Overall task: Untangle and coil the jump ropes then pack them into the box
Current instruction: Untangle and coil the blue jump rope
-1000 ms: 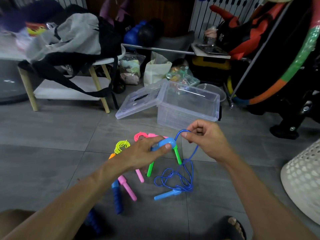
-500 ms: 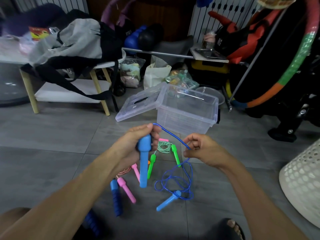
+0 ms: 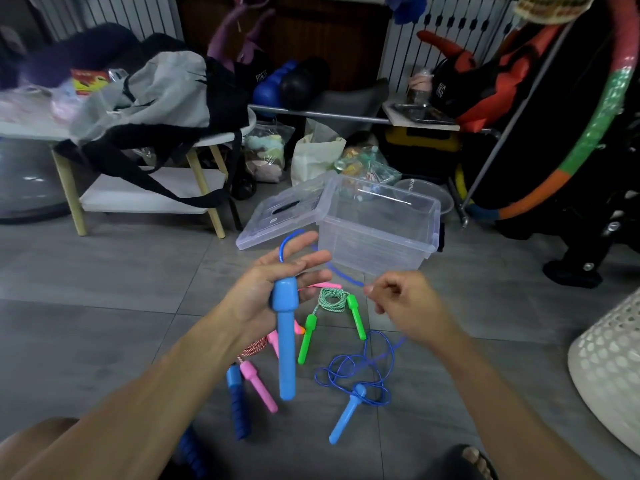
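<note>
Not much to read here tbh. The black bag [image 3: 258,76] at the back, behind the low white table, has white lettering running up its side that looks like "FITNESS", though it's small and tilted so I wouldn't swear to every letter. Over on the right, the black and red bag [image 3: 460,88] on the shelf has white letters on its black part, something like "KG" or "ING" turned sideways, too blurry to pin down. The red and yellow packet [image 3: 88,81] on the table top has print on it but none of it is legible. Nothing readable on the clear plastic box [image 3: 374,237] or its lid [image 3: 277,216].
</note>
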`<action>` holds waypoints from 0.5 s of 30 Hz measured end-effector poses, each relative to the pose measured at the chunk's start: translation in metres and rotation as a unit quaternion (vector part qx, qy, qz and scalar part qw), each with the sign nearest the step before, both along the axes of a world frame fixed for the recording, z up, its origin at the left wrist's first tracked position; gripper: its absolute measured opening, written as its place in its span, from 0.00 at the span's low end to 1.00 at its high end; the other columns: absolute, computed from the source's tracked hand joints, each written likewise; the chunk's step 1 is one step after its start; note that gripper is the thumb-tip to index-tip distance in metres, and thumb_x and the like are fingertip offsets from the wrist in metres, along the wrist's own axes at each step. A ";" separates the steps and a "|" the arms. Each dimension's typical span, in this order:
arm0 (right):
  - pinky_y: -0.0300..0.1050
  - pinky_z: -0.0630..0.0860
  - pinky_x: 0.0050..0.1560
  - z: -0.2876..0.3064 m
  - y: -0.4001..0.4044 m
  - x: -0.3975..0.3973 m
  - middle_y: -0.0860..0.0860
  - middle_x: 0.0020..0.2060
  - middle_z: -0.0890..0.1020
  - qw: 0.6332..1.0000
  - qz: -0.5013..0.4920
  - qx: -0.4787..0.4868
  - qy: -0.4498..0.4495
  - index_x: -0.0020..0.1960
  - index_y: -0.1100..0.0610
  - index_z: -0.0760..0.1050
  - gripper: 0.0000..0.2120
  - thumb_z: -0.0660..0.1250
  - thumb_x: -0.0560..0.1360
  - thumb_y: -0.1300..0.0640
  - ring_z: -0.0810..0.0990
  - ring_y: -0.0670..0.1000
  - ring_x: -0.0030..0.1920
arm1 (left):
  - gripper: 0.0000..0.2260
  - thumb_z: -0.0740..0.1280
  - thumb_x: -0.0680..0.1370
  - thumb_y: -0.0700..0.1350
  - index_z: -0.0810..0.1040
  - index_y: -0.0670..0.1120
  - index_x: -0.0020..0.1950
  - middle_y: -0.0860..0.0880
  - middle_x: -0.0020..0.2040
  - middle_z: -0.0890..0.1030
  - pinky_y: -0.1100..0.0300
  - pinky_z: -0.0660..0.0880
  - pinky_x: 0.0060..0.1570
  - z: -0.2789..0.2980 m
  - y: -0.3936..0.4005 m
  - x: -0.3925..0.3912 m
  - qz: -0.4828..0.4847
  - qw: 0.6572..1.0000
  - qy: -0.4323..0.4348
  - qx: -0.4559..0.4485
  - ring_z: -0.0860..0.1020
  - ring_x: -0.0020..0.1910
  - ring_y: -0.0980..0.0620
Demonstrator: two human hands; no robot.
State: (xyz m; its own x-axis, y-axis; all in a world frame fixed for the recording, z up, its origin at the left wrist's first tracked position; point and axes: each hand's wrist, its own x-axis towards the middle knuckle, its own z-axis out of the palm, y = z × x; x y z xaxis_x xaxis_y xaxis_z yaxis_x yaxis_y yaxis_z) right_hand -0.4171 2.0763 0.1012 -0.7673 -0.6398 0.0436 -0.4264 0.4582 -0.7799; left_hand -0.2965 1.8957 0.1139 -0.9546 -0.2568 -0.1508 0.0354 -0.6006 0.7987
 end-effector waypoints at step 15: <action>0.44 0.77 0.48 0.031 0.007 0.022 0.50 0.37 0.85 0.984 0.091 -0.074 -0.136 0.43 0.53 0.84 0.14 0.68 0.71 0.70 0.81 0.46 0.40 | 0.16 0.59 0.77 0.30 0.73 0.38 0.64 0.46 0.54 0.83 0.50 0.75 0.58 -0.028 0.003 -0.013 -0.063 0.957 -0.116 -0.258 0.80 0.54 0.45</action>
